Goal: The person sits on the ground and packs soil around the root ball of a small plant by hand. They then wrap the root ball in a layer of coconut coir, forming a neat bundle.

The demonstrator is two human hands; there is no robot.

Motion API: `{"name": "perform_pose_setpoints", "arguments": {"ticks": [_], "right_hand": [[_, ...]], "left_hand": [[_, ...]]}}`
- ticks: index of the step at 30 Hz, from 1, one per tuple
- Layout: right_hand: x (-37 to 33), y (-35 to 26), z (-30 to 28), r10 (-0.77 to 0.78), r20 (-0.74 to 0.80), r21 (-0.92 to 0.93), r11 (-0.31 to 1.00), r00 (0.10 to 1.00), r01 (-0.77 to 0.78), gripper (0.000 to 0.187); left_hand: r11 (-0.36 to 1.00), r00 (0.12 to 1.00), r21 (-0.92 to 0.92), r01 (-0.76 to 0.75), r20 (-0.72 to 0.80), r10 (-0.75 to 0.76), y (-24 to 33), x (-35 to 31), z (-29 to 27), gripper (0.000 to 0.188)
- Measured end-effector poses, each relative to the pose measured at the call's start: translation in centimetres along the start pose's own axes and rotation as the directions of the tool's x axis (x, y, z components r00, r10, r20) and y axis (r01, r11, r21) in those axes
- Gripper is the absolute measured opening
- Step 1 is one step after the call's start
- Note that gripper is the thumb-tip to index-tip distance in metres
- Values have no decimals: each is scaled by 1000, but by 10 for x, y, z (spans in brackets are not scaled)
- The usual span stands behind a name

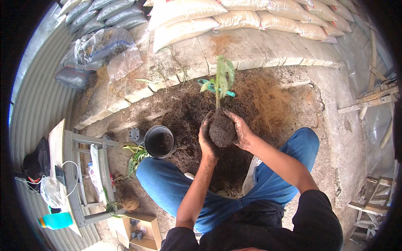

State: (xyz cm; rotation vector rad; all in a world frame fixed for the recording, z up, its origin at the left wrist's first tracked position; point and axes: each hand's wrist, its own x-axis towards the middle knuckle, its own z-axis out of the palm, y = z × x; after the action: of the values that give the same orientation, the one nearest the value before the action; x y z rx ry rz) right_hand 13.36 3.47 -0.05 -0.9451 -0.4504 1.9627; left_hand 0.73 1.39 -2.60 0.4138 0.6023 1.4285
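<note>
Between my two hands is a potted-out plant, its round dark root ball (222, 130) bare of any pot. A pale stem rises from it to drooping green leaves (225, 75). My left hand (207, 136) cups the ball's left side, and my right hand (239, 130) wraps its right side near the top. Below and around lies loose dark soil (184, 113) on the ground. An open black pot (160, 142) stands to the left of my left hand, with some soil inside. Behind the plant, a green tool or strip (228, 93) rests on the soil, partly hidden by the leaves.
Brown fibre (270, 100) is heaped at the right of the soil. A smaller grey pot (136, 135) and a leafy plant (138, 157) sit beside the black pot. Farther left lies a grey stool (79, 167); stacked sacks (238, 19) line the back ledge. A cardboard box (148, 230) is near left.
</note>
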Motion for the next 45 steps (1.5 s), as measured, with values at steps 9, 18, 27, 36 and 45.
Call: {"name": "perform_pose_setpoints", "arguments": {"ticks": [9,18,27,36,45], "right_hand": [[38,23,-30,-464,-133,-634,719,876,285,61],[-9,7,21,-400,-35,-391,849,916,355,51],[-8,-2,11,-272,8,-306,915,962,262,49],[-31,-14,17,-676,614,-722,-272,408,636,90],[-26,-14,13,-608,663,-677,-237,437,697,83]], "left_hand": [[946,987,-283,158,47,-151,4,-1,-3,42],[999,998,0,-42,-57,42,-7,2,-14,48],[991,999,-137,13,-45,-19,10,5,8,60],[919,982,-349,185,109,-156,19,3,-6,53],[917,979,-345,200,28,-202,18,4,-7,49]]}}
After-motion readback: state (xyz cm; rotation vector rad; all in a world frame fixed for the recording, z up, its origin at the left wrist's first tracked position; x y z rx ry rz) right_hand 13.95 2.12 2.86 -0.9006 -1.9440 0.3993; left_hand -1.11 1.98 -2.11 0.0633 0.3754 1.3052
